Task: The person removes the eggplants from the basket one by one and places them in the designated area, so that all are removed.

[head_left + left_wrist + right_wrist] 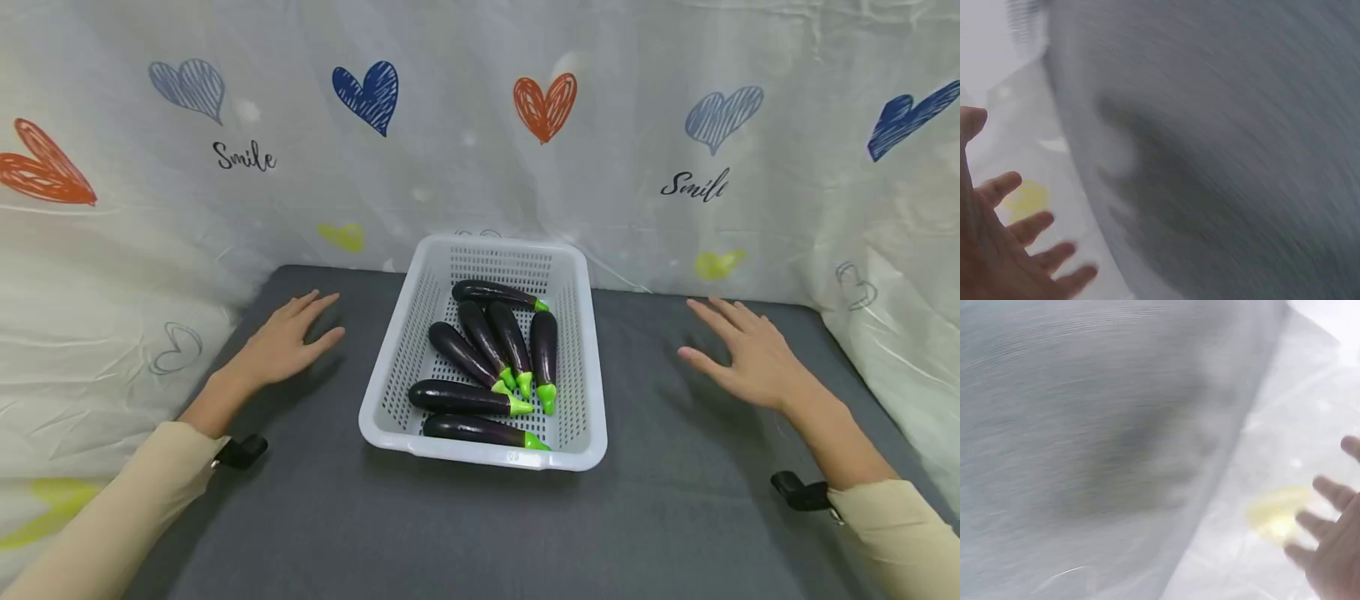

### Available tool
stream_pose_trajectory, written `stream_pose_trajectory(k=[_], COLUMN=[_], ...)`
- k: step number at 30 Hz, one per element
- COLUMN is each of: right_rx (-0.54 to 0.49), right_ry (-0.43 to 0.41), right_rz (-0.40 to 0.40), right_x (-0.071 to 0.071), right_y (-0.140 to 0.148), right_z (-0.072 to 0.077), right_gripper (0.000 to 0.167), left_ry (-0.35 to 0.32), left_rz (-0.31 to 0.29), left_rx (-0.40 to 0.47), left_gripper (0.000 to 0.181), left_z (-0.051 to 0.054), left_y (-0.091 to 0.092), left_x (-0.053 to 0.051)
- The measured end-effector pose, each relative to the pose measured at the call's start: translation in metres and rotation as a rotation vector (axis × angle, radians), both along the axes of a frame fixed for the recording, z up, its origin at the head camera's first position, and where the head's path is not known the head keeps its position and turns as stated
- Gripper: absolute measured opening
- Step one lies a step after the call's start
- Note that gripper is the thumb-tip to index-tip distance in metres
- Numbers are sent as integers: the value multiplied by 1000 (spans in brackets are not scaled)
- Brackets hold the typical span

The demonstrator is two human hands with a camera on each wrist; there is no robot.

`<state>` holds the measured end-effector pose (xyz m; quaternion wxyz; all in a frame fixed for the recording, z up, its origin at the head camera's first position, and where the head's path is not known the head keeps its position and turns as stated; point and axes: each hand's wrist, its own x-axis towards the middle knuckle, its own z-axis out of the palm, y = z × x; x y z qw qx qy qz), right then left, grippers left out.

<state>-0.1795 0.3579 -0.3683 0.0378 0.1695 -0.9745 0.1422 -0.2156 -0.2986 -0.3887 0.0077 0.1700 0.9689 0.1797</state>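
A white perforated plastic basket stands on the dark grey table between the two hands. Several dark purple eggplants with bright green stem ends lie inside it, some crosswise and some slanting lengthwise. To the left of the basket, my left hand hovers over the table, fingers spread and touching nothing. On the other side my right hand is held in the same way, apart from the basket. Both wrist views show spread fingers, the left hand and the right hand, with only their shadows on the cloth.
The grey cloth-covered table reaches back to a white curtain printed with hearts and the word Smile. This curtain also hangs along the left and right sides. A black strap sits at each sleeve cuff.
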Motion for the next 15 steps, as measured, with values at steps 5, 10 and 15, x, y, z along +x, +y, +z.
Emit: stream_pose_trajectory(k=[5, 10, 15], right_rx=[-288, -549, -696], right_ry=[7, 32, 17], right_rz=[35, 104, 193], right_x=[-8, -16, -28], right_y=[-10, -32, -57], right_z=[29, 46, 52], right_gripper=[58, 31, 23], left_ry=[-100, -193, -289], left_rz=[-81, -126, -163], left_rx=[389, 704, 863], left_gripper=[60, 52, 51], left_z=[13, 22, 24], left_y=[16, 34, 52], left_x=[-3, -3, -3])
